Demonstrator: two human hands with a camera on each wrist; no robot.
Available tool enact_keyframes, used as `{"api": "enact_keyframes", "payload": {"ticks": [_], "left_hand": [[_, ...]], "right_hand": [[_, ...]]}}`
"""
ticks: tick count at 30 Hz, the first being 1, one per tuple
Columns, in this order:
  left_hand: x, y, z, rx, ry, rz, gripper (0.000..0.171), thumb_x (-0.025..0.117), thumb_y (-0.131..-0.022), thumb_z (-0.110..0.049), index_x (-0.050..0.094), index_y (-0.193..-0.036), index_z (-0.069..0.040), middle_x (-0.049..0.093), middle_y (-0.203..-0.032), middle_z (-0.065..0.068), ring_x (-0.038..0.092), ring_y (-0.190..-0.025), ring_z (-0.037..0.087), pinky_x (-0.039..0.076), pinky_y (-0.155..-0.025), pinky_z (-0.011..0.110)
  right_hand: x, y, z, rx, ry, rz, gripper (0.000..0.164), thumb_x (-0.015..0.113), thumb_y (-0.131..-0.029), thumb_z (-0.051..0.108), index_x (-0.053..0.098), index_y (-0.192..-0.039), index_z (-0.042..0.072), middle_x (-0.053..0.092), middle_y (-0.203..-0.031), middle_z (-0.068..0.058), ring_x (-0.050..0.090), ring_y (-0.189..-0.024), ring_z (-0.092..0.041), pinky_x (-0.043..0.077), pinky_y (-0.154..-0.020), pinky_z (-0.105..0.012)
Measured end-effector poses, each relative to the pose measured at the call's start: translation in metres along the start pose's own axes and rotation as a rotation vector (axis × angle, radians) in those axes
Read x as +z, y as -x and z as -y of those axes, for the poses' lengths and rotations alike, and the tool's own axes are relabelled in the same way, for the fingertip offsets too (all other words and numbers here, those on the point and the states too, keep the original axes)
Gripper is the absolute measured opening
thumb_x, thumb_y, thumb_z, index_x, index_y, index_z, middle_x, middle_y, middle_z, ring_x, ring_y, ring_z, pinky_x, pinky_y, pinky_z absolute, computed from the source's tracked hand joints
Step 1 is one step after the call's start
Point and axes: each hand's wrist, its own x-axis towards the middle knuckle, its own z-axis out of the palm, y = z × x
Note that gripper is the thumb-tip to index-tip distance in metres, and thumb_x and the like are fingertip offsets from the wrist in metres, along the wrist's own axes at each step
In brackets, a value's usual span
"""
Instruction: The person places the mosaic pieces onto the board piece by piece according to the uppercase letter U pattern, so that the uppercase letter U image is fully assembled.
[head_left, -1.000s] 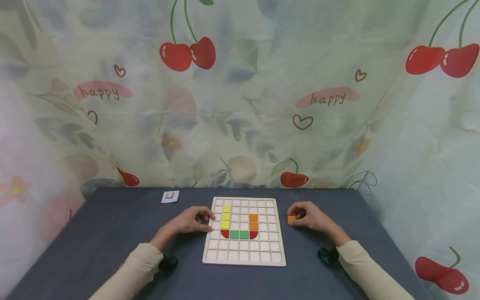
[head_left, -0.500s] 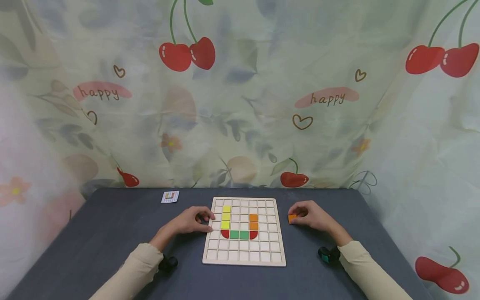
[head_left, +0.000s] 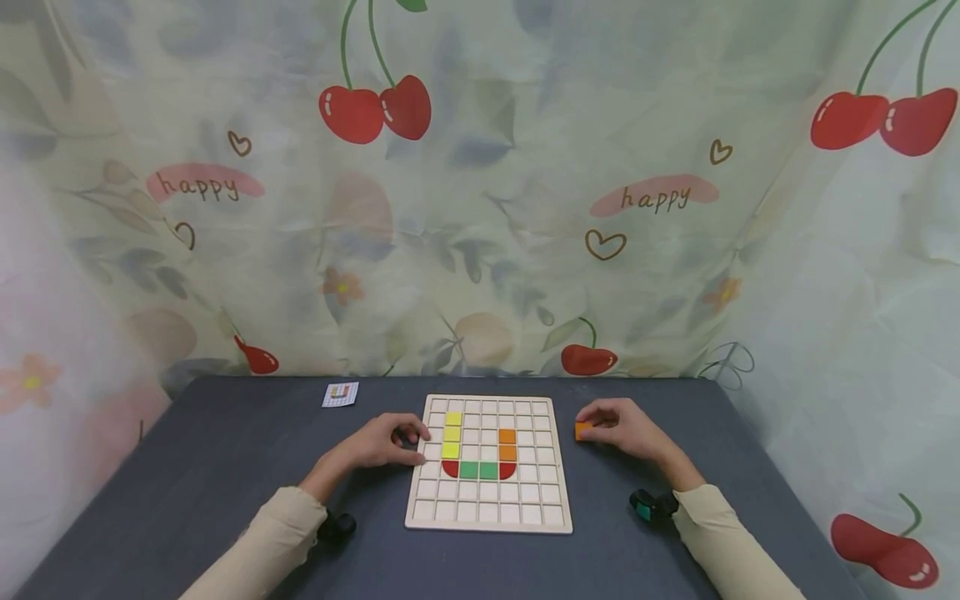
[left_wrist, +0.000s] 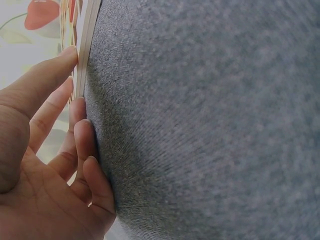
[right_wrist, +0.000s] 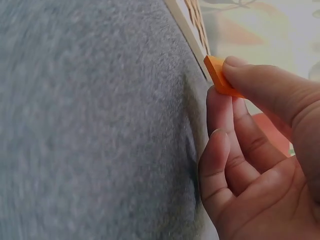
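A wooden grid board [head_left: 489, 523] lies on the dark table. Set in its cells are a column of yellow tiles [head_left: 452, 433], two green tiles [head_left: 478, 471], two orange tiles [head_left: 507, 444] and two red rounded corner tiles [head_left: 507, 471], together forming a U. At the board's left edge rests my left hand [head_left: 382, 439], thumb and fingertips touching the rim, as the left wrist view [left_wrist: 50, 150] shows too. Just right of the board, my right hand [head_left: 630, 427] pinches an orange square tile [right_wrist: 216, 75] between thumb and fingers, low over the cloth.
A small card [head_left: 341, 394] printed with a coloured U pattern lies at the back left of the table [head_left: 225, 450]. Behind the table hangs a curtain [head_left: 480, 208] with cherries and flowers.
My right hand, pinching the orange tile, has shifted slightly farther from me beside the board. My left hand and the tiles on the board have stayed put.
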Motion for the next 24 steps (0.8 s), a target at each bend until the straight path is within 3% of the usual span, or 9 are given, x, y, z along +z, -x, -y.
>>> {"api": "enact_keyframes", "payload": {"ticks": [16, 24], "left_hand": [[0.000, 0.001, -0.002, -0.016, 0.002, -0.002, 0.027, 0.084, -0.087, -0.018, 0.071, -0.109, -0.009, 0.060, -0.096, 0.003, 0.054, -0.089, 0.023, 0.044, -0.080, 0.038], [0.000, 0.001, -0.003, -0.019, -0.002, -0.004, 0.027, 0.084, -0.086, -0.017, 0.071, -0.109, -0.009, 0.060, -0.095, 0.003, 0.054, -0.089, 0.023, 0.044, -0.080, 0.038]], "right_hand": [[0.013, -0.014, 0.008, 0.090, -0.058, -0.060, 0.021, 0.080, -0.091, 0.018, 0.075, -0.109, 0.009, 0.071, -0.098, -0.004, 0.064, -0.083, -0.023, 0.051, -0.070, -0.032], [0.020, -0.024, 0.011, 0.053, -0.079, -0.043, 0.022, 0.077, -0.093, 0.015, 0.074, -0.112, 0.003, 0.070, -0.101, -0.008, 0.063, -0.084, -0.026, 0.050, -0.070, -0.032]]}}
